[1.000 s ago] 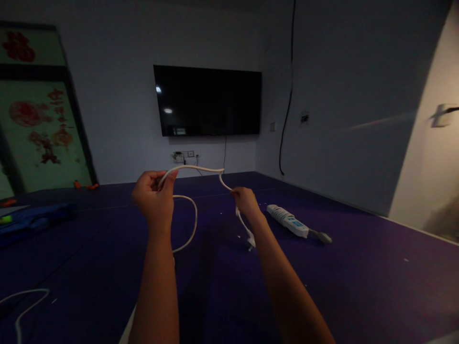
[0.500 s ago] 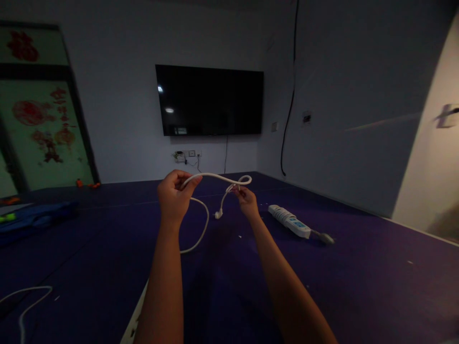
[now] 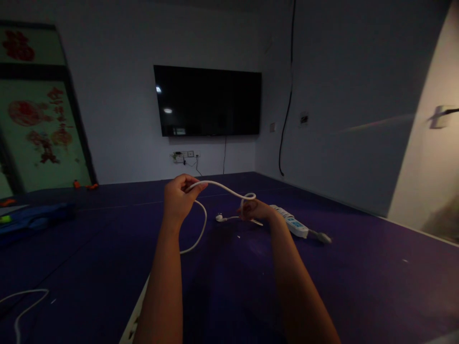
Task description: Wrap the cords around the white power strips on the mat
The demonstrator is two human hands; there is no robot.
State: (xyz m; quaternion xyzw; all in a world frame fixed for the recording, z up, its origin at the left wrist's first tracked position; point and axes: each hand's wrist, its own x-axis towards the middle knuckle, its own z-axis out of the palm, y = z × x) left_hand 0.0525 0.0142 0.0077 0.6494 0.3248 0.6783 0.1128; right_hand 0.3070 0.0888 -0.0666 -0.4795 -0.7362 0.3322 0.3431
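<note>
Rightward from the pinching thumb and fingers of the left hand (image 3: pixel 180 196), the cord (image 3: pixel 225 188) is arching through the air, its long axis running from left to right and sloping down. Slack is curving below those fingers. Just above the fingers of the right hand (image 3: pixel 255 210), the cord is bending into a small loop (image 3: pixel 249 197); this hand is clearly the nearer one. Its fingers are curling at the loop's lower side, though whether they are gripping I cannot tell. Left of them the plug (image 3: pixel 219 218) is sitting; right of them the strip (image 3: pixel 297 225) is lying.
</note>
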